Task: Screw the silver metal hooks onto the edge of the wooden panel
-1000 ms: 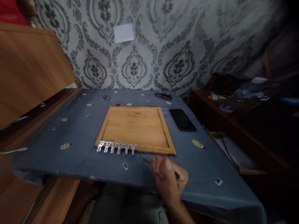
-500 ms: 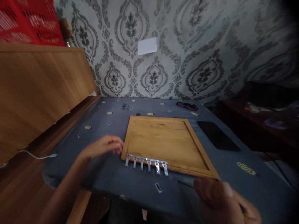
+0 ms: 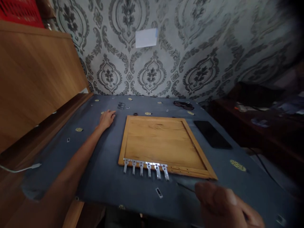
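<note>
My left hand [image 3: 107, 119] rests on the cloth beyond the wooden frame's far left corner. Its bent fingertips are together at a tiny object too small to make out, just short of a few small thin metal pieces [image 3: 121, 105]. At the lower right, my right hand [image 3: 220, 202] is closed in a fist around a screwdriver [image 3: 185, 186]; its thin dark shaft points left and the handle is hidden. Between the hands lies a flat wooden framed panel [image 3: 159, 142]. Several small metal brackets [image 3: 149, 169] line its near edge, their tabs overhanging, with small holes to their right.
A dark cloth [image 3: 102, 171] with yellow prints covers the table. A black flat device [image 3: 212, 134] lies right of the panel, sunglasses [image 3: 184, 105] behind it. A white cable [image 3: 21, 169] is at the left, by a wooden cabinet [image 3: 40, 79]. The patterned wall [image 3: 152, 72] closes the back.
My left hand has moved away from the panel's left edge, forward to the far part of the cloth. The right hand keeps the screwdriver in nearly the same place. The view has shifted slightly.
</note>
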`<state>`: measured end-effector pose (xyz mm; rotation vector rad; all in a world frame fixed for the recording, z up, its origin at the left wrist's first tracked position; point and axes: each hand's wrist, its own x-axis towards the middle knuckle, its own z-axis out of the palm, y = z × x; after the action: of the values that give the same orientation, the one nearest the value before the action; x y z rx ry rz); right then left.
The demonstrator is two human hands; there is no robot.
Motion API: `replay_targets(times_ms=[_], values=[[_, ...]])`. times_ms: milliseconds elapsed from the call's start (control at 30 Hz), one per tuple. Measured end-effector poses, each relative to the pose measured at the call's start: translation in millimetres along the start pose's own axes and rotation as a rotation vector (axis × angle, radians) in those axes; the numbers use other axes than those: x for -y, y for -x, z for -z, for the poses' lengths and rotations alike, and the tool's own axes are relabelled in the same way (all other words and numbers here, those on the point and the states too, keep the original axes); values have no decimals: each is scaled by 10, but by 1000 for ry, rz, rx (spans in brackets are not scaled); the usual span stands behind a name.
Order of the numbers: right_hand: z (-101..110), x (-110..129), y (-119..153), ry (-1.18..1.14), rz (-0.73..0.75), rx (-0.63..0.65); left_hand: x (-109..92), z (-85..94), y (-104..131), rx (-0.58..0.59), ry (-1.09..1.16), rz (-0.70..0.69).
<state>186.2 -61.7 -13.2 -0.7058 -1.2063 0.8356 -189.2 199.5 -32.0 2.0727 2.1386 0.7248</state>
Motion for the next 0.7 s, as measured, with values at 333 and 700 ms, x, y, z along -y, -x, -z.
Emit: replay_targets(times_ms=[333, 700], values=[[-194, -32, -56, -10, 93, -154, -40, -36, 25, -6, -83, -24], [-132, -27, -216, -43, -45, -82, -59, 2, 67, -6, 88, -31]])
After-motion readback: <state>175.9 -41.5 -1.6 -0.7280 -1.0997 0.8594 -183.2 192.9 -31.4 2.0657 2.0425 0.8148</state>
